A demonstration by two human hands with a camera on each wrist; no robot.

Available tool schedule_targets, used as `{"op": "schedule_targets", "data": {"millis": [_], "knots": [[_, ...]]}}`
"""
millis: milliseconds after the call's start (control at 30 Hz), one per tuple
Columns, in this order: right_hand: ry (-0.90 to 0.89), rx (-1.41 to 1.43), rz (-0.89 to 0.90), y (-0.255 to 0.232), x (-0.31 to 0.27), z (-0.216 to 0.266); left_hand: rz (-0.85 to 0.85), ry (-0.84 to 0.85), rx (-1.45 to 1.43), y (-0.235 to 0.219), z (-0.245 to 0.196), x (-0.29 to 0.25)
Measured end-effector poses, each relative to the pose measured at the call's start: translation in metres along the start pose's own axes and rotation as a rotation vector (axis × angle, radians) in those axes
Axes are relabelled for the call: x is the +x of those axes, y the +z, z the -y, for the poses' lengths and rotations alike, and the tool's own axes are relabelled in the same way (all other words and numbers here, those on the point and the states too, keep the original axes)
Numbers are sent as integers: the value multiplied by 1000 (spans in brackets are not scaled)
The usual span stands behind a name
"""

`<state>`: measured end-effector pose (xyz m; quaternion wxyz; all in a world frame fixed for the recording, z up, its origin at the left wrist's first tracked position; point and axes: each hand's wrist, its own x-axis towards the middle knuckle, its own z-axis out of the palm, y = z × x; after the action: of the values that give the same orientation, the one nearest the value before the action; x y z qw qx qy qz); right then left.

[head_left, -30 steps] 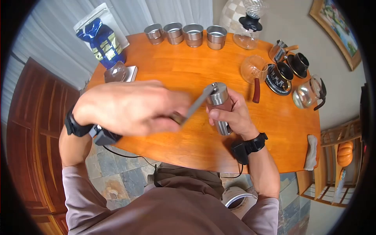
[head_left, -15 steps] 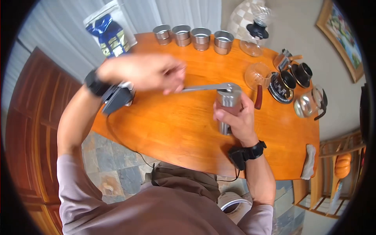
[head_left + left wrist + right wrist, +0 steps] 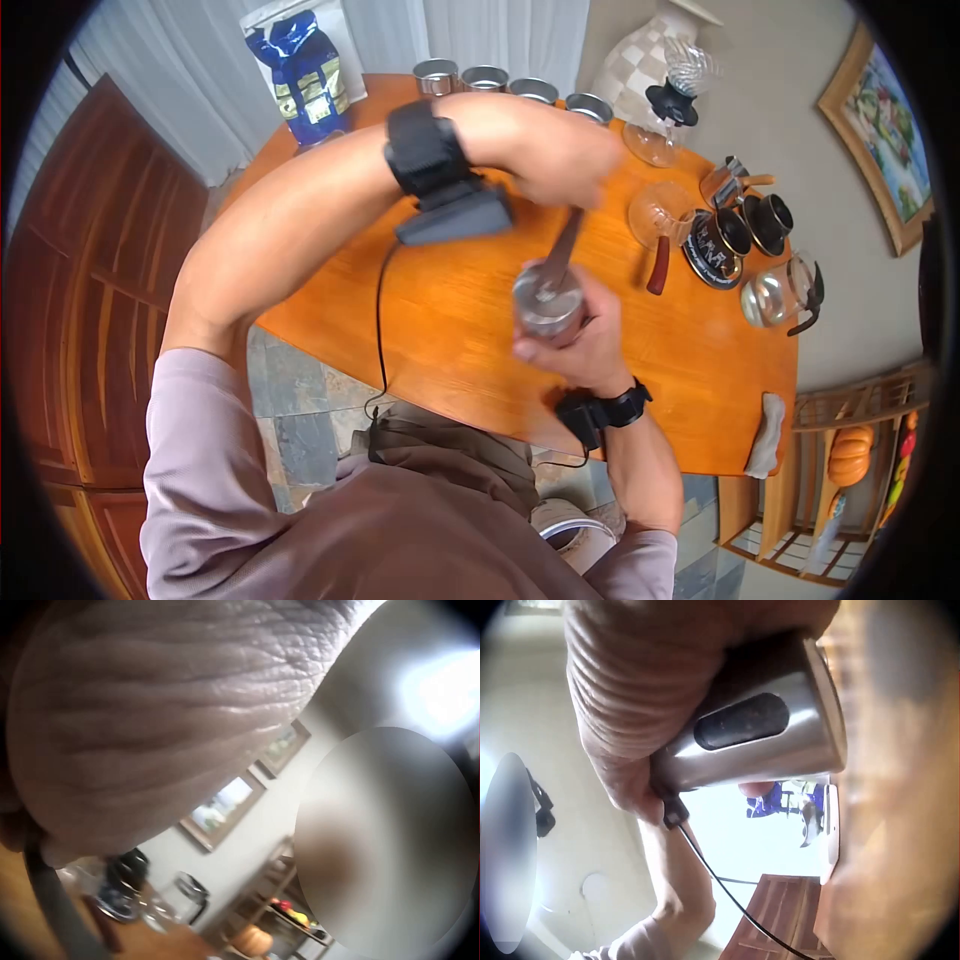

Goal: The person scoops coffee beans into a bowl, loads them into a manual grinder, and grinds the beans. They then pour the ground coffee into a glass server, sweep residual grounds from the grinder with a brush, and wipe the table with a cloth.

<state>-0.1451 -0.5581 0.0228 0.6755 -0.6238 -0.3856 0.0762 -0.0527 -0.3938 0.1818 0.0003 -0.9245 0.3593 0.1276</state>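
Observation:
My right hand [image 3: 592, 345] grips the body of a hand coffee grinder [image 3: 548, 308] upright over the wooden table. In the right wrist view the steel lower part of the grinder [image 3: 780, 754] shows a dark oval window, its base close to the tabletop. My left hand [image 3: 560, 150], blurred, is at the outer end of the crank handle [image 3: 563, 250] with its fingers curled round the knob, which it hides. The handle points away from me, toward the back of the table. The left wrist view shows mostly the palm [image 3: 165, 727], with the crank arm [image 3: 56, 907] below it.
Several metal cups [image 3: 437, 75] line the back edge, beside a blue coffee bag [image 3: 310, 85]. On the right are a glass dripper stand [image 3: 655, 140], a glass pot with red handle [image 3: 660, 215], black cups [image 3: 725, 235], a glass carafe [image 3: 775, 295] and a grey cloth [image 3: 767, 435].
My left hand has swung the crank round from the near left, past the left, to the far side. The grinder stays in my right hand and leans slightly differently; the head view has shifted.

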Motion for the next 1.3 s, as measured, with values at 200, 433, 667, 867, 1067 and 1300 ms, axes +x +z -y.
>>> {"op": "schedule_targets", "data": {"millis": [200, 433, 667, 867, 1067, 1300], "knots": [[187, 319, -328, -16, 12, -24, 163, -232, -575, 23, 22, -96], [263, 473, -297, -9, 5, -22, 23, 349, -676, 12, -51, -82], [92, 221, 160, 11, -6, -7, -1, 144, -270, 10, -20, -10], [258, 436, -274, -9, 5, -14, 218, -210, -864, 45, 62, -89], [287, 319, -218, -6, 10, -20, 156, -101, -608, 33, -9, -132], [223, 374, -273, -17, 4, -23, 105, -151, -445, 17, 11, -110]]}}
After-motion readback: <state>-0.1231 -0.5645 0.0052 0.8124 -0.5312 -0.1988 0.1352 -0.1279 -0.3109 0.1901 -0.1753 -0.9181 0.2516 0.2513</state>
